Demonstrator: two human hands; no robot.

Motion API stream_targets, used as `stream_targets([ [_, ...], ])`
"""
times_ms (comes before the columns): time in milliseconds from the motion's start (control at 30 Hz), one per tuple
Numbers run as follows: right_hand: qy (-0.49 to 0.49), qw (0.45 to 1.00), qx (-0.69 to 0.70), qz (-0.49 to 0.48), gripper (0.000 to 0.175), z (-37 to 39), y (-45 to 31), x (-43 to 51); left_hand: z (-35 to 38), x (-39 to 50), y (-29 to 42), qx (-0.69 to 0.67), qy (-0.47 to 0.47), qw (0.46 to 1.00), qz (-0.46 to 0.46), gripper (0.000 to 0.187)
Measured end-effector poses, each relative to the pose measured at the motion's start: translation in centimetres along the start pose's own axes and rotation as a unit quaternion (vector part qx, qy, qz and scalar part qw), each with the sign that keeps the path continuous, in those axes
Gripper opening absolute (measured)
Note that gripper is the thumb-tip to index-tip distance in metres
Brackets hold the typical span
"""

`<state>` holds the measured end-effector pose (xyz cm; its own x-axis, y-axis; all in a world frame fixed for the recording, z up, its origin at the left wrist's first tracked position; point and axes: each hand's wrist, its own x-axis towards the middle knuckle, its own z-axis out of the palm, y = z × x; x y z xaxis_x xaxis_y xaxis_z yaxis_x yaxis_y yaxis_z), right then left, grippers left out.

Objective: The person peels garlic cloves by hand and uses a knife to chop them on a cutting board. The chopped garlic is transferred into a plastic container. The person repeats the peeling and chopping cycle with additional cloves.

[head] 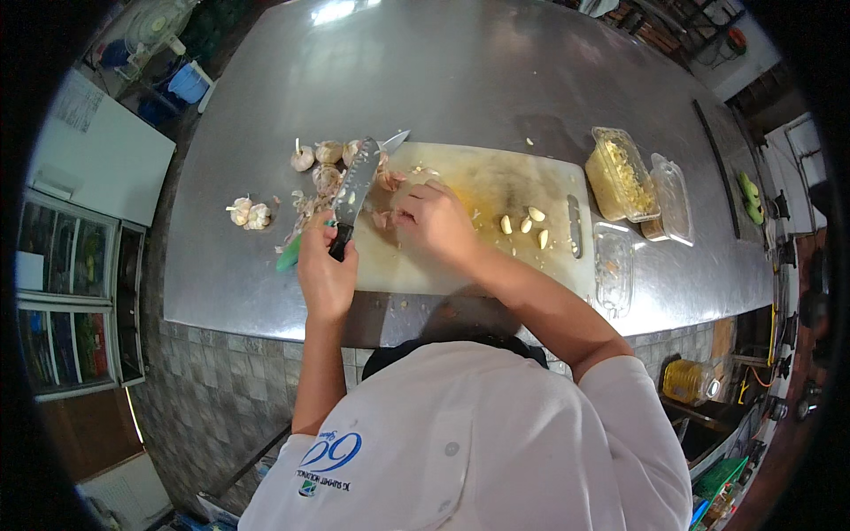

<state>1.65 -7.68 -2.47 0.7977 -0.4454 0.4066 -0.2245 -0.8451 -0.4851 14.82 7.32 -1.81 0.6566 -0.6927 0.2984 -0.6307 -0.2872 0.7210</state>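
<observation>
My left hand (325,265) grips the black handle of a kitchen knife (362,176), its broad blade pointing away with bits of garlic stuck to it. My right hand (435,216) is over the left part of a white plastic cutting board (438,279), fingers curled down by garlic skins (383,220); whether anything is pinched there is hidden. Peeled garlic cloves (526,226) lie on the board's right half. Whole garlic bulbs (329,152) and loose skins sit left of the board. A second blade's tip (398,139) and a green handle (289,255) show around the skins.
Right of the board stand a clear plastic tub of chopped garlic (621,176) and another clear container (667,199). A clear lid (614,269) lies at the board's right edge. Two garlic bulbs (250,214) sit farther left on the steel table (431,73).
</observation>
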Motion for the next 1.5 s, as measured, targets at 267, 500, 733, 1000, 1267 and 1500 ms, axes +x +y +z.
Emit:
stream_targets([
  [267,0.003,0.991,0.134,0.008,0.017,3.8,1.3,3.7,-0.5,-0.4,-0.8,-0.340,0.011,0.933,-0.116,0.040],
  [500,-0.089,0.584,0.707,0.389,0.047,2.2,-1.0,4.3,3.2,-1.5,0.5,-0.400,-0.018,0.915,-0.039,0.043],
  [733,-0.073,0.599,0.680,0.416,0.081,-0.8,-3.2,3.9,3.6,1.1,0.2,-0.034,0.093,0.988,0.121,0.032],
  [1000,-0.093,0.587,0.697,0.401,0.088,-1.6,-2.6,4.1,2.7,0.4,0.9,-0.152,0.057,0.986,0.025,0.032],
  [1267,-0.092,0.450,0.791,0.405,0.097,-2.0,-3.0,3.8,3.3,-0.4,1.6,-0.044,0.073,0.986,0.141,0.037],
  [1500,-0.094,0.398,0.822,0.395,0.100,-2.3,-2.6,3.6,3.8,-0.8,0.1,-0.039,0.100,0.983,0.148,0.037],
])
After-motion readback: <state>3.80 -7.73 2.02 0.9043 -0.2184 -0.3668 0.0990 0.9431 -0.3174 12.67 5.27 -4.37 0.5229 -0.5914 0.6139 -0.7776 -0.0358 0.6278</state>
